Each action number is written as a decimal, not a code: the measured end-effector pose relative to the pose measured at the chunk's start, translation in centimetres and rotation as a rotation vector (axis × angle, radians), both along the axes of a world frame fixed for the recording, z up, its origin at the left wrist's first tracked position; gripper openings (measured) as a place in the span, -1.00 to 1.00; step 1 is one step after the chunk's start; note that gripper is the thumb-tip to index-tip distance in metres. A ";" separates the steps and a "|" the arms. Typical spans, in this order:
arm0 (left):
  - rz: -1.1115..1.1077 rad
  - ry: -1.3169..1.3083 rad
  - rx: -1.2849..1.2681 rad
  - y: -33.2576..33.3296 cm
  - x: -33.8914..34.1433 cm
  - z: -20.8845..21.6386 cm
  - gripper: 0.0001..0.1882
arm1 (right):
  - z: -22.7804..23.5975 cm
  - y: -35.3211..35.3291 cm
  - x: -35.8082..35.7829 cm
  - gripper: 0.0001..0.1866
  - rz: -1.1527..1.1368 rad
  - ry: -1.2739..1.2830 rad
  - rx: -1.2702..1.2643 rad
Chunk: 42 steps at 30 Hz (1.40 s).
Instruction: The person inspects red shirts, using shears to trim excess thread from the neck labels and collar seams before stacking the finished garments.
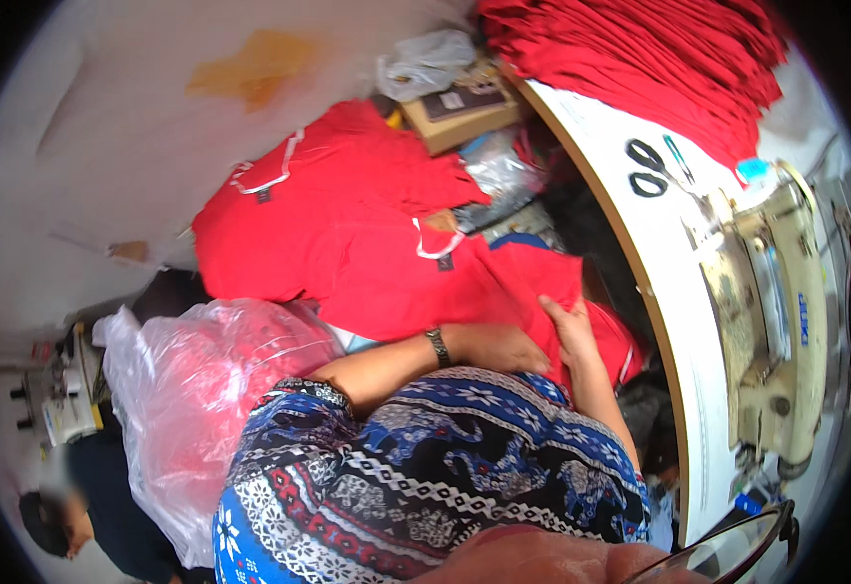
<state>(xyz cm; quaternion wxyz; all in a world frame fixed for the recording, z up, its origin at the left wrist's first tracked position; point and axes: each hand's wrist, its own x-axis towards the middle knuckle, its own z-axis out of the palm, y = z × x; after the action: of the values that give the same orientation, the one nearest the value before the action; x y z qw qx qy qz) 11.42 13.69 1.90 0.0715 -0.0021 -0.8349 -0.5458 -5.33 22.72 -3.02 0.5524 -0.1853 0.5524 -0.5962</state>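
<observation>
A red shirt (396,282) with white neck trim and a small dark label lies spread in front of me, its near end gathered by my body. My left hand (503,347), with a watch on the wrist, is closed on the cloth at that end; its fingertips are partly hidden. Close beside it, my right hand (573,331) grips the same cloth, with the thumb on top. Farther left lies a second red shirt (279,229) with similar trim, overlapping the first.
A pink translucent bag (211,389) of red cloth stands at left, near a person in dark clothes (119,496). At right, a white table (630,180) holds a sewing machine (776,331), black-handled scissors (647,167) and a red garment pile (640,58). A cardboard box (460,117) sits beyond.
</observation>
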 end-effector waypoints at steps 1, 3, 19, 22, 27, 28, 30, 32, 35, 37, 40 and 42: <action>-0.122 0.031 -0.096 0.1 -0.3 -1.3 -0.73 | -0.6 0.6 -0.1 -0.55 -0.013 0.021 -0.003; 0.357 -0.095 0.141 -3.4 0.0 -2.0 -0.77 | -0.3 2.5 -0.6 -0.59 -0.042 0.065 -0.018; 0.741 -0.299 -0.531 -11.9 6.1 -10.6 -0.75 | 6.1 -0.6 -2.1 -0.54 0.229 1.023 -0.075; 0.486 -0.321 -0.480 -9.5 2.5 -0.2 -0.79 | 9.2 -2.9 0.8 -0.62 0.323 0.784 -0.134; 0.208 -0.504 -0.671 -5.4 0.7 8.5 -0.80 | 6.9 -2.6 0.3 -0.71 0.421 1.073 -0.306; 0.152 -0.605 -0.733 -5.5 1.1 8.8 -0.79 | 6.5 -1.7 -0.8 -0.73 0.361 1.139 -0.290; 0.181 -0.753 -0.889 -6.2 1.5 7.6 -0.74 | 5.0 0.6 -3.8 -0.69 0.269 1.227 -0.163; 0.255 -0.528 -0.935 -6.6 2.0 4.7 -0.72 | 2.8 3.0 -6.5 -0.67 0.333 1.191 0.057; 0.309 -0.331 -0.635 -4.6 0.7 1.9 -0.74 | 1.8 5.6 -5.3 -0.65 0.308 1.063 0.028; 0.325 -0.266 -0.630 -4.0 -0.1 1.8 -0.77 | 2.4 5.7 -4.5 -0.63 0.208 1.361 -0.129; 0.368 -0.137 -0.550 -4.0 -1.1 3.0 -0.80 | 1.7 5.2 -4.2 -0.64 0.307 1.254 -0.200; 0.365 -0.127 -0.465 -4.2 -1.4 5.5 -0.80 | 1.3 4.5 -3.4 -0.66 0.433 0.983 -0.135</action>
<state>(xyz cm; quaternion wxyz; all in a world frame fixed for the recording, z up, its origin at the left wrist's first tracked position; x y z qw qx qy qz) 10.01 9.46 7.41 0.1139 0.1658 -0.9267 -0.3174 -8.78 27.24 -1.75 0.3259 -0.5870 0.6554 -0.3460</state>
